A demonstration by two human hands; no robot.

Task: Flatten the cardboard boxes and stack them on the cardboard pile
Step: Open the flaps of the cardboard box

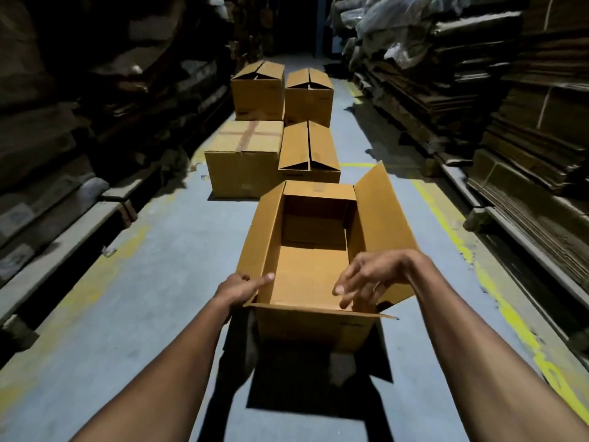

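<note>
My left hand [239, 290] grips the open box [314, 266] at its near-left corner; my right hand [366, 280] hovers inside, fingers spread and loose.

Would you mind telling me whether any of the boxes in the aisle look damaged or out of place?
Nothing looks damaged. The open box held by the left hand is intact, flaps splayed. Behind it, three boxes have loosely closed flaps; only the taped box is sealed flat, so it differs from the rest.

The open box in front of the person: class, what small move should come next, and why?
Probably bring the right hand down to grip the near right corner. The left hand already holds the open box at its near left corner, while the right hovers open inside the rim; collapsing it likely needs both.
</note>
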